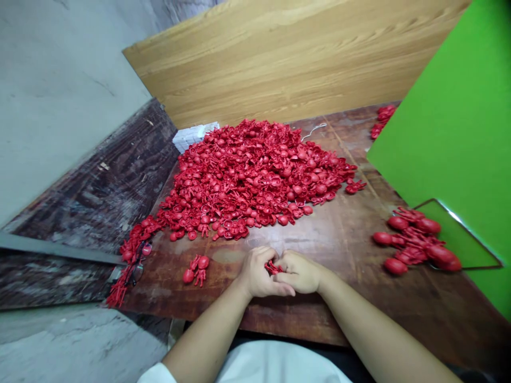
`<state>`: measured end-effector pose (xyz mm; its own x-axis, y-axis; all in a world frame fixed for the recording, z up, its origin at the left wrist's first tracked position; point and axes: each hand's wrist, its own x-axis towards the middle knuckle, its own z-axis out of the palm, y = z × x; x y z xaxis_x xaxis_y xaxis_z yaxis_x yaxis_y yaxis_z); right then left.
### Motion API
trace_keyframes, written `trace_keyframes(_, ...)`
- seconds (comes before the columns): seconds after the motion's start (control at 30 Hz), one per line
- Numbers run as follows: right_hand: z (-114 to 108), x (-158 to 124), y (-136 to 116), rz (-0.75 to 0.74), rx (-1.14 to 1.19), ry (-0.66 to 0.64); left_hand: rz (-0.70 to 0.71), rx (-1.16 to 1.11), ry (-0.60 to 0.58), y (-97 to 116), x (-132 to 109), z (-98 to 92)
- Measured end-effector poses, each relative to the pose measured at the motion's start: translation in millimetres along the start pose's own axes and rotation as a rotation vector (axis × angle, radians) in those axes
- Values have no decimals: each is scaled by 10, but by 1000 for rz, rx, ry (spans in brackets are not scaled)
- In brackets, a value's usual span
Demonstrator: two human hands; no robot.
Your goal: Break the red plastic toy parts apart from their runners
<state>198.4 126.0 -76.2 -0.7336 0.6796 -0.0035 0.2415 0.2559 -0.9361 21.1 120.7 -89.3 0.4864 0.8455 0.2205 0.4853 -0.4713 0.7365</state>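
My left hand (pixel 259 272) and my right hand (pixel 299 272) meet above the worn brown wooden table (pixel 303 250). Between them, both hands pinch a small red plastic moulded piece (pixel 273 268), partly hidden by my fingers. A large heap of similar red plastic figures and parts (pixel 247 181) lies just beyond my hands. A small group of red pieces (pixel 197 269) rests left of my left hand. A larger cluster of red pieces (pixel 413 242) lies to the right of my right hand.
Dark-framed glasses (pixel 136 265) and red pieces lie at the left table edge. A white stack (pixel 195 136) stands behind the heap, near a white string (pixel 314 131). A green board (pixel 451 117) rises at right, a wood-grain panel (pixel 287 58) at the back, and a concrete wall (pixel 59 90) at left.
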Motion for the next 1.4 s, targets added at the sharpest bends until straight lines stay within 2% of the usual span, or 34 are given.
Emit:
trace_keyframes(0.2, 23, 8, -20, -54, -150, 32, 36, 27, -65, -72, -28, -28)
trace_keyframes(0.33, 65, 40, -10, -103, -178, 33, 47, 8, -61, -95, -29, -44)
trace_keyframes(0.73, 149, 69, 121, -177, -189, 85, 84, -84, -28, 3, 12, -51)
trace_keyframes(0.93, 138, 69, 111, -185, -171, 98, 44, -118, -48, 8, 13, -55)
trace_keyframes(1.2, 153, 69, 158, -170, -115, 152, -30, -238, -5, -22, -2, -63)
trace_keyframes(1.4, 153, 74, 167, -183, -96, 166, -14, -169, -22, -22, -2, -56)
